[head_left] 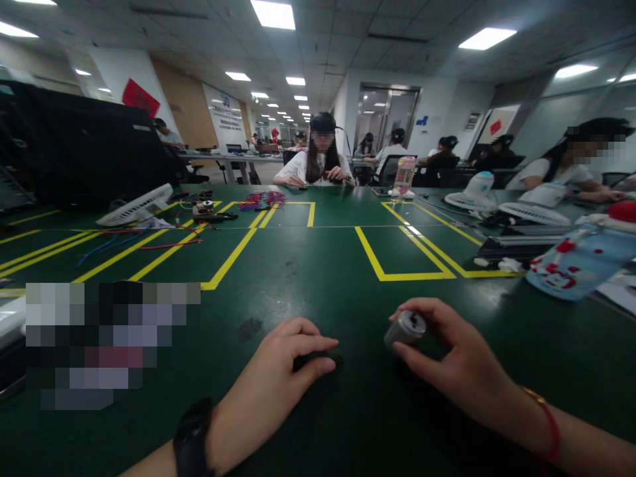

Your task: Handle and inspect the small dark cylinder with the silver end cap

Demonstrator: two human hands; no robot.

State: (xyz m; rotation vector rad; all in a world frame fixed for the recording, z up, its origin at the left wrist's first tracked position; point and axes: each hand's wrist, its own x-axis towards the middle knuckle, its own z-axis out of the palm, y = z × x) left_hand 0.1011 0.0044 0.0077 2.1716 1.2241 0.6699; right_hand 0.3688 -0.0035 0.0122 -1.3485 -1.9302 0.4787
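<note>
My right hand (454,361) grips a small silver cylindrical motor (408,326) between the thumb and fingers. The motor is slightly tilted over the green table (348,311), and its end face with dark marks is turned up. Left of it, my left hand (288,361) is low over the tabletop, with a gap between thumb and forefinger. No object shows between those fingers; beneath them is a dark patch, and I cannot tell if it is a shadow or a thing. The two hands are apart.
A blue cup (579,258) with a red top stands at the right. White fans (142,207) lie on both sides. A bundle of coloured wires (262,200) lies further back. Across the table sits a person (322,156). A pixelated area covers the left foreground.
</note>
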